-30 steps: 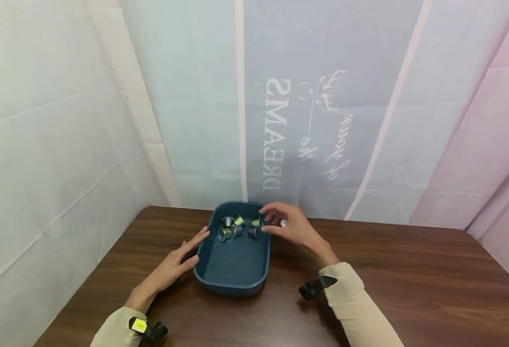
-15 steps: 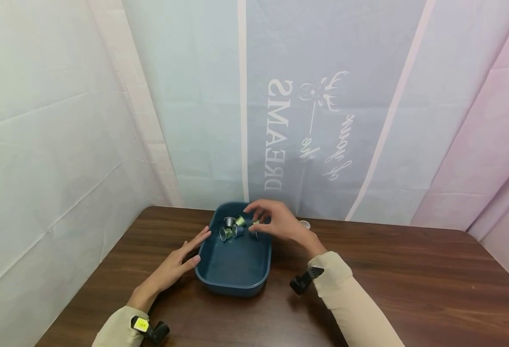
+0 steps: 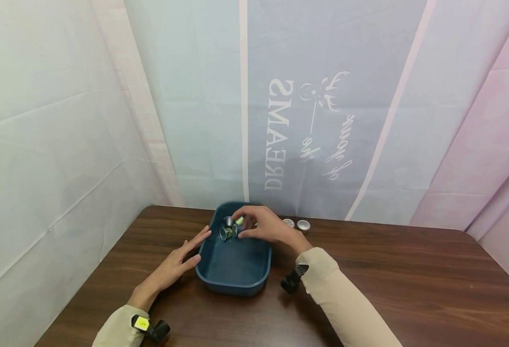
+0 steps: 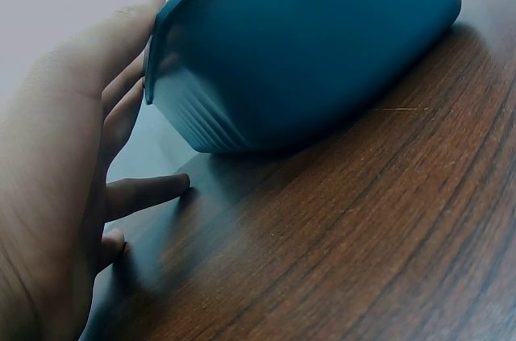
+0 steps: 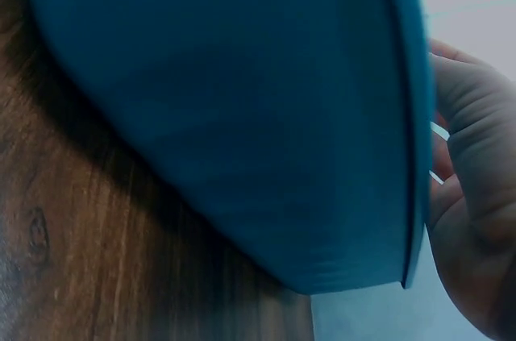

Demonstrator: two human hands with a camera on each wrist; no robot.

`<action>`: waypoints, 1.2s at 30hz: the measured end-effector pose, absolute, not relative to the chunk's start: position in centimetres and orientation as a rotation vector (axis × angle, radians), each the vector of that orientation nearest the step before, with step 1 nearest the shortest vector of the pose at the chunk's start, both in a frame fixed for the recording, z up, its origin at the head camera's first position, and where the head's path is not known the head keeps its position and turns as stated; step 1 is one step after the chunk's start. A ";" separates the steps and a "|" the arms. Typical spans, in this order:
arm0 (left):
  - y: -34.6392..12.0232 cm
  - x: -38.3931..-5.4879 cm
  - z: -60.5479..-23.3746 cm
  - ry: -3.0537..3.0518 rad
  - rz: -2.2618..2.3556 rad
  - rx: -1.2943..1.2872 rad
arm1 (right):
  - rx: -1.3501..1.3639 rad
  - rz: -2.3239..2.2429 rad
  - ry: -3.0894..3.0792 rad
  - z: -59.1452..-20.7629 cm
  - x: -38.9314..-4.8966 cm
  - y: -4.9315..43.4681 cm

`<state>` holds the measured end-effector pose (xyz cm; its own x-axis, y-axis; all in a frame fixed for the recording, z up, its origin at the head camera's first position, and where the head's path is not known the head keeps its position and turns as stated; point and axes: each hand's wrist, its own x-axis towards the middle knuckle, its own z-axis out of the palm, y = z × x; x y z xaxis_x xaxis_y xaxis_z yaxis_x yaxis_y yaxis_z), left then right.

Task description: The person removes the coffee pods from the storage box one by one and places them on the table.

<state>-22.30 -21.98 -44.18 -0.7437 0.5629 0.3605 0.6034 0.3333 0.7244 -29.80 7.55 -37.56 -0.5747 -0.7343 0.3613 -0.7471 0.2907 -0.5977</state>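
Note:
A dark blue plastic tub (image 3: 233, 289) stands on the table with several small coffee capsules inside. In the head view a green capsule (image 3: 225, 234), a blue capsule (image 3: 236, 230) and a silver capsule (image 3: 229, 221) cluster at its far left. My right hand (image 3: 266, 226) reaches over the right rim, thumb and fingers curved and apart around the cluster's right side. It covers the capsules at the tub's far right; whether its fingers touch any is hidden. My left hand (image 3: 174, 265) rests its fingers and thumb against the left rim (image 4: 151, 51), some fingertips touching the table.
Two round silver-topped capsules (image 3: 303, 225) sit on the wooden table (image 3: 402, 270) behind my right wrist, near the back edge. A printed cloth (image 3: 315, 120) hangs right behind the table. Wrist cameras (image 3: 292, 281) project below both sleeves.
My right hand has moved left over the tub, from its right rim to the capsule cluster, uncovering the two capsules on the table. My left hand has stayed at the rim.

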 end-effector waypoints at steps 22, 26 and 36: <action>-22.0 -22.3 -44.3 -2.545 -1.403 -1.112 | 1.508 0.964 -2.740 -38.2 -31.1 4.8; -21.9 -22.2 -44.2 -2.540 -1.414 -1.115 | 1.498 0.940 -2.769 -38.3 -31.2 4.5; -22.2 -22.6 -44.6 -2.547 -1.395 -1.109 | 1.478 0.931 -2.820 -38.7 -31.4 3.9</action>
